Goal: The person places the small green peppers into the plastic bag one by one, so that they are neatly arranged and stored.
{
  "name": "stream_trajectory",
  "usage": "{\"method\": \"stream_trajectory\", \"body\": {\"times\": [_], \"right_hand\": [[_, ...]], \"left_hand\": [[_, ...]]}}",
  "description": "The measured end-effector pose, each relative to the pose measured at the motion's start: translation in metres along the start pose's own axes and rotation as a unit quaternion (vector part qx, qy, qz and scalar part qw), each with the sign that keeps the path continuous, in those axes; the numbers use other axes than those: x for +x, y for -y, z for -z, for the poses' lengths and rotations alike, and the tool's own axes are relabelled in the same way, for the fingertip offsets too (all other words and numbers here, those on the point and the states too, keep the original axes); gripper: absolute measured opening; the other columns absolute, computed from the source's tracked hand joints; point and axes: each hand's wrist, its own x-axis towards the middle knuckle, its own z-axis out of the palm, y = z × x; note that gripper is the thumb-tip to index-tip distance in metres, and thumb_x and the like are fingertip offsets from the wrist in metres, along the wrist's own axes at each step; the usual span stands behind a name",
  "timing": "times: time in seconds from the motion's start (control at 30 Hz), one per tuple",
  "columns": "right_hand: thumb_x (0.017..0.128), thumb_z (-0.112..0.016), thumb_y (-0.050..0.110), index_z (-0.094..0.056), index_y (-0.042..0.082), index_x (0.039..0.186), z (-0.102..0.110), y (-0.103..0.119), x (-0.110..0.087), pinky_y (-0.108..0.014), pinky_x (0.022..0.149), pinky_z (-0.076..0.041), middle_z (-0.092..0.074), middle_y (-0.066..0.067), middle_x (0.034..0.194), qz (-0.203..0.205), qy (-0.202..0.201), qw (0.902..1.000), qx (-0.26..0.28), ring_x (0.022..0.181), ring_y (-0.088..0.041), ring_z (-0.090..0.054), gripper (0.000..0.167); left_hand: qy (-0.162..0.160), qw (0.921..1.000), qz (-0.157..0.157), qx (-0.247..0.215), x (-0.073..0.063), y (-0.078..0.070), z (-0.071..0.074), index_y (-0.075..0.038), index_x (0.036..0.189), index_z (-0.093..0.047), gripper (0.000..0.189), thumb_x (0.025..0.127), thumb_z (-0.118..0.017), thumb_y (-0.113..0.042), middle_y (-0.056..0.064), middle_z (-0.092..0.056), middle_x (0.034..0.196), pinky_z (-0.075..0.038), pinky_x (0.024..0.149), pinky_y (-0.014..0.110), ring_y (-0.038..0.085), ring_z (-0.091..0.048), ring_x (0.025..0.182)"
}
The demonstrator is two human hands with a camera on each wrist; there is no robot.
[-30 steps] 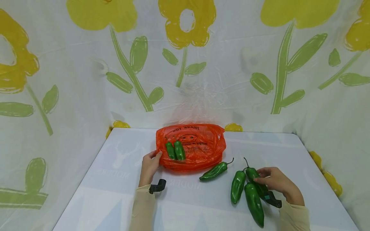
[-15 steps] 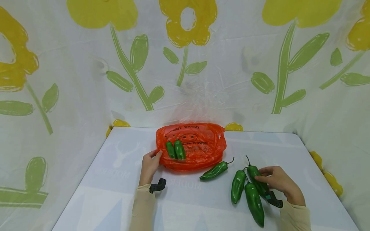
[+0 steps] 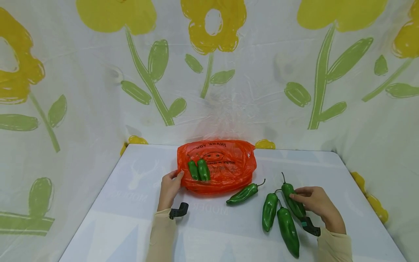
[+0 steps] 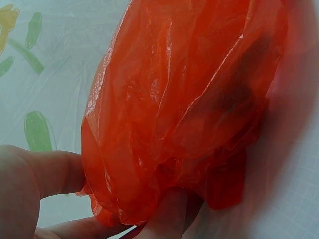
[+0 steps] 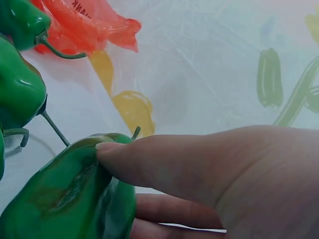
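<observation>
A red plastic bag (image 3: 229, 171) lies with its mouth toward me at the back of the table, and two green peppers (image 3: 203, 170) rest inside it. My left hand (image 3: 170, 189) pinches the left edge of the bag; in the left wrist view the thumb and fingers grip the crumpled red film (image 4: 149, 124). At the right, my right hand (image 3: 319, 203) holds a long green pepper (image 3: 292, 200) between thumb and fingers, its stem pointing away from me. The right wrist view shows the thumb pressed on this pepper's (image 5: 60, 194) side.
Two more green peppers, one slim (image 3: 270, 213) and one larger (image 3: 288, 231), lie left of the right hand. Another pepper (image 3: 243, 194) lies just in front of the bag. A flower-printed sheet (image 3: 255, 91) stands behind the white table (image 3: 131, 233).
My right hand has shifted its pepper slightly up and to the right, away from the two beside it. The left hand and the bag have stayed in place.
</observation>
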Motion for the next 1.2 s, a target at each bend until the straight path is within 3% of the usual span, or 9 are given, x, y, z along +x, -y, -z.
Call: {"method": "stream_trajectory", "body": {"times": [0.9,1.2], "right_hand": [[0.097,-0.069,0.049,-0.055,-0.012,0.140,-0.007,0.013,-0.003,-0.041,0.086,-0.064,-0.058,-0.034,0.142,-0.007,-0.055,0.9962,0.066,0.110,-0.026,-0.071,0.076],[0.097,-0.068,0.048,-0.057,-0.010,0.139,-0.011,0.021,-0.004,-0.032,0.082,-0.064,-0.057,-0.031,0.145,0.003,-0.074,0.9927,0.096,0.099,-0.007,-0.069,0.073]], "left_hand": [[0.002,1.0000,-0.002,-0.006,-0.001,0.001,0.000,0.003,0.151,-0.047,0.061,0.106,-0.052,-0.037,0.024,-0.050,0.154,-0.051,0.112,0.052,0.037,-0.055,0.128],[-0.002,1.0000,0.002,-0.003,0.001,0.000,0.000,0.001,0.151,-0.048,0.060,0.106,-0.052,-0.038,0.023,-0.052,0.154,-0.054,0.108,0.048,0.034,-0.059,0.122]]}}
